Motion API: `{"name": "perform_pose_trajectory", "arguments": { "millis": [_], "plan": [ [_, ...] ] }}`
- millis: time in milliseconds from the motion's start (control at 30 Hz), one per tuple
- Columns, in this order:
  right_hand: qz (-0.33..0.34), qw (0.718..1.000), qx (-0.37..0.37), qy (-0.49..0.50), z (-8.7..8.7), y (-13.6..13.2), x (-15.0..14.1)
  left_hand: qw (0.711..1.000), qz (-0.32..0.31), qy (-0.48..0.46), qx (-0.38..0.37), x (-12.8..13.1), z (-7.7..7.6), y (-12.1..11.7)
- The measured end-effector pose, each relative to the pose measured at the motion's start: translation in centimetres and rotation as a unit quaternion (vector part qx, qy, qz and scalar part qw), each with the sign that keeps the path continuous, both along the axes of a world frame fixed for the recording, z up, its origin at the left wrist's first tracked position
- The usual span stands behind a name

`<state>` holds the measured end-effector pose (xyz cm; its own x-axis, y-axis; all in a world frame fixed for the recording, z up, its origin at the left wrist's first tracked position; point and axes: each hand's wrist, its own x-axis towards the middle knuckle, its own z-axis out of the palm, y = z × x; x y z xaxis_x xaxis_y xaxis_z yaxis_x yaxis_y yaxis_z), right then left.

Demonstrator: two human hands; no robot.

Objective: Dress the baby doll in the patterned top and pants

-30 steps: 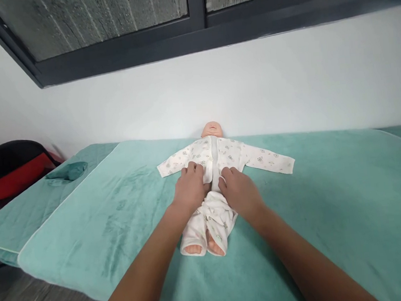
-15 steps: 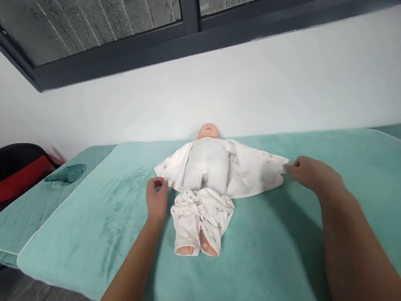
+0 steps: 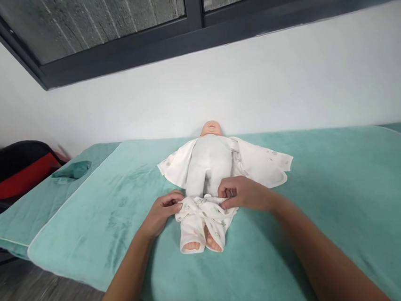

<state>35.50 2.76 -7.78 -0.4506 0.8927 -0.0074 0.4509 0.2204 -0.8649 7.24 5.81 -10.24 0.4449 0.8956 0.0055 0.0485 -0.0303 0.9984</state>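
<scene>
Pants (image 3: 191,229) look soft, light, floppy — best held by top edge | left hand (image 3: 161,214), right hand (image 3: 249,194): fingers pinching its two sides | doll (image 3: 210,153) seems squishy

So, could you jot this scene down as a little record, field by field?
Figure: doll, on its back
Top: printed jacket, spread open
Bottoms: printed trousers, bunched at the waistband, feet showing at the cuffs
Left hand: pinching the waistband
Right hand: also pinching the waistband
Surface: green cover
Behind: white wall, dark window frame
</scene>
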Motion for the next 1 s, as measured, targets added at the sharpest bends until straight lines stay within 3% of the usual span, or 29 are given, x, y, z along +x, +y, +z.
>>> {"name": "perform_pose_trajectory", "arguments": {
  "millis": [133,267,400,500,600,700,867,1000],
  "plan": [
    [-0.009,0.997,0.076,-0.029,0.1,-0.1,-0.2,1.000,-0.006,-0.006,-0.021,-0.3,-0.3,-0.7],
    [-0.030,0.984,0.159,-0.071,-0.7,0.2,-0.8,0.998,0.000,0.049,-0.047,-0.3,-0.2,-1.0],
    [-0.092,0.946,0.281,-0.135,-1.7,0.9,-0.9,0.995,-0.040,0.089,-0.001,-0.2,0.4,-0.9],
    [-0.162,0.910,0.350,-0.153,-2.5,1.4,-1.0,0.994,-0.032,0.098,0.025,-0.1,0.5,-0.9],
    [-0.239,0.890,0.350,-0.166,-3.5,1.8,-1.3,0.991,0.017,0.112,0.067,0.5,0.3,-0.8],
    [-0.282,0.891,0.310,-0.175,-4.5,2.3,-1.4,0.986,0.075,0.104,0.108,1.8,-0.1,-0.2],
    [-0.282,0.896,0.287,-0.190,-5.1,3.0,-0.8,0.979,0.094,0.126,0.127,4.0,-0.5,2.8],
    [-0.285,0.893,0.286,-0.200,-4.4,3.7,-0.1,0.945,0.171,0.215,0.178,5.4,-0.4,6.4]
  ]
}}
